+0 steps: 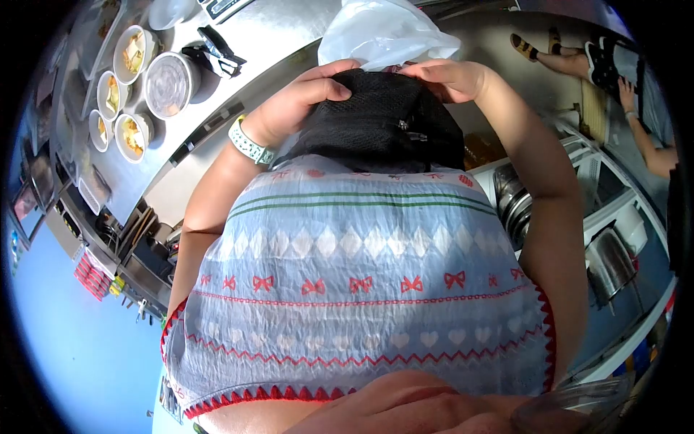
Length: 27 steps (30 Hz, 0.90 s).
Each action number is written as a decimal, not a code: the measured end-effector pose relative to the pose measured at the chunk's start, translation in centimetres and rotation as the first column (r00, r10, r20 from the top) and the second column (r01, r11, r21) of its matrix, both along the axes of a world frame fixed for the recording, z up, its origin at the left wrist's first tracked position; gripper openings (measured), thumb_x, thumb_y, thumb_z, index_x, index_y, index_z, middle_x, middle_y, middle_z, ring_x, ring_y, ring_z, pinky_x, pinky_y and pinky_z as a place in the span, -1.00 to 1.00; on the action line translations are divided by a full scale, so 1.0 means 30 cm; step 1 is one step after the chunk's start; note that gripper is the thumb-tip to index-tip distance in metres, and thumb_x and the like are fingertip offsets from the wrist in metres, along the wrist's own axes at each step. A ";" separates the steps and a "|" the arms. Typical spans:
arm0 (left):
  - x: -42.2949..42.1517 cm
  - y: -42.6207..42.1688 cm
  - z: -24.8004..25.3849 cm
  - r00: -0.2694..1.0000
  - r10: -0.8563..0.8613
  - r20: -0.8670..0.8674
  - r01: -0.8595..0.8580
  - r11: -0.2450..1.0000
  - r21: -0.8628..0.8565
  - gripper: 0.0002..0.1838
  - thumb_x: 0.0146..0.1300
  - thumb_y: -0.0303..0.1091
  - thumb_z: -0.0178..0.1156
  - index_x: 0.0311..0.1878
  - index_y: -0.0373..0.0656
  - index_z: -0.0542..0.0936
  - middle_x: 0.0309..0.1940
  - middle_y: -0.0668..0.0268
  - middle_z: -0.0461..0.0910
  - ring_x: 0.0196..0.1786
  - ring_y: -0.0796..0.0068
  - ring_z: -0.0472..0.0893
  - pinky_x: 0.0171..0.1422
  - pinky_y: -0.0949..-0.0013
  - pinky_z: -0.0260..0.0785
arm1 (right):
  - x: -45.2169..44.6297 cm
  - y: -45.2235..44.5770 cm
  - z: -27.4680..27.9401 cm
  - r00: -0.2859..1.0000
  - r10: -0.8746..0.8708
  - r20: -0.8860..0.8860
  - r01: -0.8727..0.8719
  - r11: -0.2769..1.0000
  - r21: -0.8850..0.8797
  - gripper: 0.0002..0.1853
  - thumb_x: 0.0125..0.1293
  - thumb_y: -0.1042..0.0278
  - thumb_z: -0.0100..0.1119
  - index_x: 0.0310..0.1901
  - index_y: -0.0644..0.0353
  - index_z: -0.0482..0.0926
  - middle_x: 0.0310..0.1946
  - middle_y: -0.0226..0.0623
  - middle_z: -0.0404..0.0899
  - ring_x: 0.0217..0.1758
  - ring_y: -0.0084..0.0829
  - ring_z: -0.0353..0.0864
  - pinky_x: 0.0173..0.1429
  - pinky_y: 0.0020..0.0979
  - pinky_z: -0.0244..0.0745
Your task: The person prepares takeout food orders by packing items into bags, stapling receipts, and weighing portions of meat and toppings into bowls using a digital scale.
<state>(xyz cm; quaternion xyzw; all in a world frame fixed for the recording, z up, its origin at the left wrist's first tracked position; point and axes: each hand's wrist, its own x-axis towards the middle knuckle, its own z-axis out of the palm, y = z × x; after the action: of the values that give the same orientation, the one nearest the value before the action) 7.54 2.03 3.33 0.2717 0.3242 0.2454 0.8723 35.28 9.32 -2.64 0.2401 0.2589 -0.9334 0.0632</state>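
A white plastic bag (pixel 383 32) bulges out just beyond my two hands. My left hand (pixel 314 98), with a patterned watch band on its wrist, is closed at the bag's near edge, its thumb resting by a black mesh bag (pixel 376 108). On the other side, my right hand (pixel 452 78) pinches the plastic edge, its fingertips partly hidden. The black mesh bag, with a zip pull on it, lies against my waist below both hands. A light blue apron (pixel 361 253) with red bows covers my front.
On the steel counter (pixel 246 36) to the left are several bowls of food (pixel 134 137), a round lidded container (pixel 170 85) and a black-and-white object (pixel 217 54). Metal pots (pixel 611 264) sit on a white rack at right. Another person (pixel 629 72) is at the upper right.
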 end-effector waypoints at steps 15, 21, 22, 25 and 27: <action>-0.006 0.027 -0.023 0.999 -0.022 -0.041 0.022 1.000 0.005 -0.42 0.17 -0.38 -0.05 0.28 -0.43 0.32 0.10 0.12 0.51 0.09 0.39 0.53 0.25 0.45 0.31 | -0.021 -0.030 0.097 0.998 -0.057 -0.002 0.056 0.978 0.201 -0.11 0.00 0.07 0.48 0.32 0.30 0.30 0.16 -0.17 0.47 0.21 -0.30 0.44 0.38 -0.34 0.23; 0.013 0.030 -0.014 0.995 -0.024 -0.097 0.034 0.994 0.104 -0.42 0.13 -0.32 -0.04 0.23 -0.42 0.36 0.06 0.13 0.53 0.07 0.40 0.53 0.22 0.44 0.32 | 0.006 -0.027 0.149 0.992 0.019 0.122 -0.059 0.941 0.334 -0.11 -0.01 0.07 0.46 0.30 0.37 0.30 0.15 -0.14 0.47 0.20 -0.32 0.44 0.36 -0.37 0.23; 0.017 0.033 -0.005 0.995 -0.027 -0.096 0.036 0.994 0.103 -0.42 0.13 -0.32 -0.04 0.23 -0.42 0.36 0.06 0.13 0.53 0.07 0.40 0.53 0.22 0.44 0.32 | 0.020 -0.029 0.148 0.996 0.018 0.091 -0.045 0.949 0.313 -0.11 -0.01 0.08 0.46 0.30 0.38 0.30 0.15 -0.14 0.47 0.19 -0.33 0.44 0.36 -0.38 0.23; 0.026 0.037 -0.002 0.990 -0.054 -0.128 0.078 0.979 0.189 -0.45 0.11 -0.30 -0.02 0.17 -0.40 0.41 0.00 0.16 0.55 0.02 0.43 0.53 0.18 0.45 0.32 | 0.057 -0.035 0.133 0.999 -0.009 0.040 -0.001 0.971 0.240 -0.13 -0.01 0.12 0.44 0.30 0.39 0.30 0.14 -0.15 0.47 0.18 -0.34 0.45 0.35 -0.40 0.24; 0.012 0.031 -0.035 0.986 -0.030 -0.162 0.058 0.984 0.167 -0.50 0.10 -0.29 -0.02 0.10 -0.38 0.44 -0.05 0.18 0.56 -0.02 0.46 0.53 0.15 0.46 0.32 | 0.062 -0.042 0.140 0.999 -0.036 0.019 0.032 0.982 0.188 -0.15 0.00 0.16 0.43 0.30 0.39 0.30 0.14 -0.16 0.47 0.18 -0.35 0.45 0.34 -0.40 0.24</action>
<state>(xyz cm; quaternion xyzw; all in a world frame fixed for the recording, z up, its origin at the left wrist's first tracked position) 7.90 2.95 2.29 0.3713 0.3644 0.2305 0.8223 37.14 8.06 1.57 0.2598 0.3406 -0.9032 0.0271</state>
